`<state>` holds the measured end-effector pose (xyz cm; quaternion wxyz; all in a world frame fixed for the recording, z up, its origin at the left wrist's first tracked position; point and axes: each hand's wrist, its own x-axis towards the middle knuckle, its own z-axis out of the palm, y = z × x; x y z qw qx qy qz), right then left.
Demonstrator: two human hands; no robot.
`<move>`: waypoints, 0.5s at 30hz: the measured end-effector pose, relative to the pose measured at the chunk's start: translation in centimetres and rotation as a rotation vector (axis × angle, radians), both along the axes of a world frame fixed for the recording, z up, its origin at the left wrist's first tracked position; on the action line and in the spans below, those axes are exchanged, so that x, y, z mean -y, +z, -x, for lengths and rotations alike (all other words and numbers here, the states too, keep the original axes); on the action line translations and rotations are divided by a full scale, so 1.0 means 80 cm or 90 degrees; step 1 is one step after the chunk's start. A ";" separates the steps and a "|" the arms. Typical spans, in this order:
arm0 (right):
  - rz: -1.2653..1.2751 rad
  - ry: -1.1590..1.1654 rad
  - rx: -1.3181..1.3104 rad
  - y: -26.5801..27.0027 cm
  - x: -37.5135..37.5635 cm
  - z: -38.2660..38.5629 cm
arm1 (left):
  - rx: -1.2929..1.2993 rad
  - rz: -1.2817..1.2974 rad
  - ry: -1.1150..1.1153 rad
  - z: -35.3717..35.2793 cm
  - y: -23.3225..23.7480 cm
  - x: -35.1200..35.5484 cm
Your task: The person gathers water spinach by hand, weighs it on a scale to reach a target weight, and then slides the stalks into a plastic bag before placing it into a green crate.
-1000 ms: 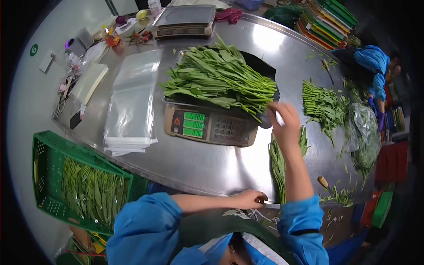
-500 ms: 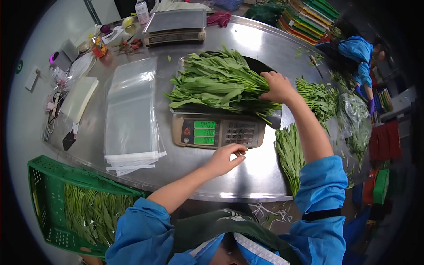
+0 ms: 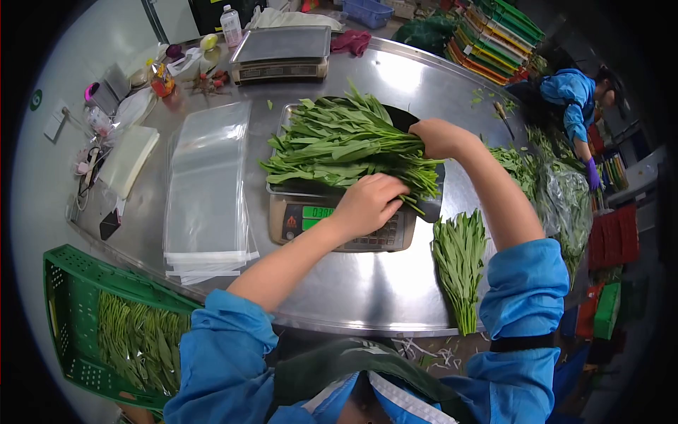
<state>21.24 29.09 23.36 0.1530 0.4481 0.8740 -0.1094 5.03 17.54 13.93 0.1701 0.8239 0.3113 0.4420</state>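
Observation:
A large bunch of leafy greens lies across a dark tray on the digital scale, leaves to the left and stems to the right. My right hand is closed round the stems from the far side, its fingertips partly hidden. Along the near edge, my left hand curls its fingers over the lower stems and covers part of the scale's keypad and display. A smaller bunch of greens rests on the steel table, right of the scale.
Clear plastic bags lie stacked left of the scale. A green crate holding packed greens stands at the lower left. A second scale sits at the back. More greens in plastic lie to the right, near a co-worker.
My left hand has moved up from the scale's front onto the stems. My right hand has shifted slightly, still on the bunch. The display now shows a lower top figure.

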 end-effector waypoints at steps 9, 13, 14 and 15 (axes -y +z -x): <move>-0.154 -0.121 -0.278 0.066 0.044 -0.014 | -0.270 0.021 -0.007 -0.063 -0.064 -0.069; -0.414 -0.280 -0.440 0.072 0.162 -0.110 | -0.233 -0.070 0.006 -0.059 -0.042 -0.057; -0.468 -0.322 -0.445 0.046 0.191 -0.140 | -0.231 -0.070 0.008 -0.060 -0.027 -0.042; -0.504 -0.339 -0.448 0.016 0.223 -0.168 | -0.181 -0.110 -0.036 -0.057 -0.011 -0.022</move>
